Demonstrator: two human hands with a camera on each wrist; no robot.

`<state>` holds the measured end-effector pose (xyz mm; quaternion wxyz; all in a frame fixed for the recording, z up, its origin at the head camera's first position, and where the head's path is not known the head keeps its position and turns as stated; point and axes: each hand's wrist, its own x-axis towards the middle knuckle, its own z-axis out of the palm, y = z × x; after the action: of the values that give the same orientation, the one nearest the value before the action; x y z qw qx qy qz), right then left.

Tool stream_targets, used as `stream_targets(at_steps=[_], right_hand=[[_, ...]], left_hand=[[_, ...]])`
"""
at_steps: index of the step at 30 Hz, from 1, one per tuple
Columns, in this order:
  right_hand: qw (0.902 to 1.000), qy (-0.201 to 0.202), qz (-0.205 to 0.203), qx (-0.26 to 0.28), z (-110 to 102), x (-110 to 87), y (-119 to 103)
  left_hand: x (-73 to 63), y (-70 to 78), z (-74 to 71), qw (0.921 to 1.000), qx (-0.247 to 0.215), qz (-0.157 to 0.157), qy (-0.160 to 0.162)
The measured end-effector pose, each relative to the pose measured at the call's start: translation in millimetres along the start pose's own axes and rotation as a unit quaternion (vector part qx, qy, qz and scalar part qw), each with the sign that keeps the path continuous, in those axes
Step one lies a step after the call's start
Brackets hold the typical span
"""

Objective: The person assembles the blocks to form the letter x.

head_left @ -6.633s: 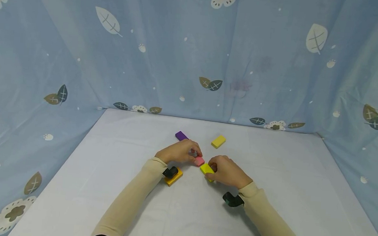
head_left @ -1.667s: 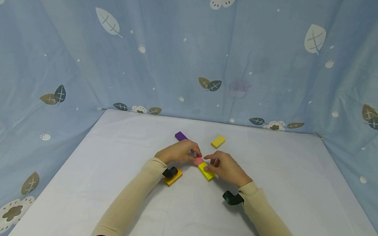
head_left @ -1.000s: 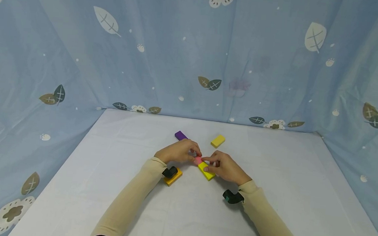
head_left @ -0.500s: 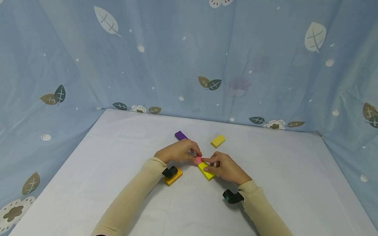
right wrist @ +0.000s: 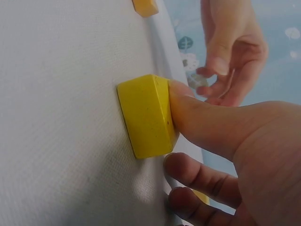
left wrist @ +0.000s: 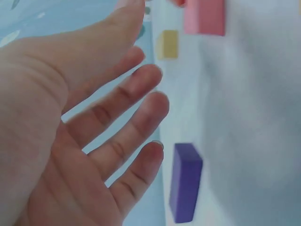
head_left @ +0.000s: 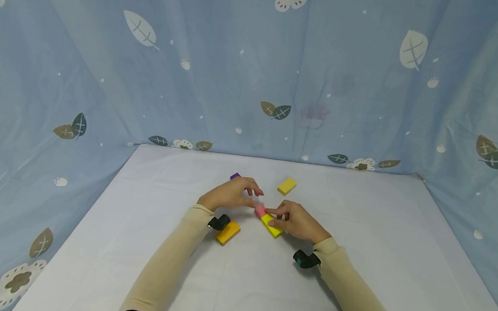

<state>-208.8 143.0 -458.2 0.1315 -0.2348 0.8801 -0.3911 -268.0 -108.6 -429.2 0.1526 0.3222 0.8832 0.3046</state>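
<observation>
In the head view a pink block (head_left: 260, 211) and a bright yellow block (head_left: 272, 225) lie end to end in a slanting line. My right hand (head_left: 298, 221) has its thumb on the yellow block, while its index finger reaches to the pink one. The right wrist view shows the thumb pressed to the yellow block (right wrist: 143, 120) and other fingertips close to its far side. With fingers spread and loosely bent, my left hand (head_left: 230, 193) hovers beside the pink block and holds nothing; its thumb tip is close to that block. A purple block (left wrist: 185, 183) is below the left fingers in the left wrist view.
An orange block (head_left: 228, 233) lies by the left wrist camera. Farther back is a paler yellow block (head_left: 287, 186). All the blocks lie on a white-covered table (head_left: 355, 261), with a blue patterned curtain (head_left: 220, 70) behind it.
The yellow block has come end to end with the pink one, and the right index finger has stretched to the pink block. The left hand has just let go of the pink block and moved up-left.
</observation>
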Motion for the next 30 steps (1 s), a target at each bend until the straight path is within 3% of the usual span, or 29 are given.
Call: stream_targets(at_steps=[13, 23, 30], right_hand=[[0.9998, 0.008, 0.014, 0.008, -0.6, -0.7, -0.1], [0.9999, 0.001, 0.016, 0.004, -0.7, 0.5, -0.2], [0.9999, 0.001, 0.012, 0.011, -1.3, -0.4, -1.1]], left_hand=[[-10.3, 1.4, -15.2, 0.9956, -0.008, 0.013, 0.092], [-44.6, 6.9, -20.0, 0.9784, -0.023, -0.013, 0.205], [-70.3, 12.0, -16.1, 0.9697, -0.027, -0.032, 0.241]])
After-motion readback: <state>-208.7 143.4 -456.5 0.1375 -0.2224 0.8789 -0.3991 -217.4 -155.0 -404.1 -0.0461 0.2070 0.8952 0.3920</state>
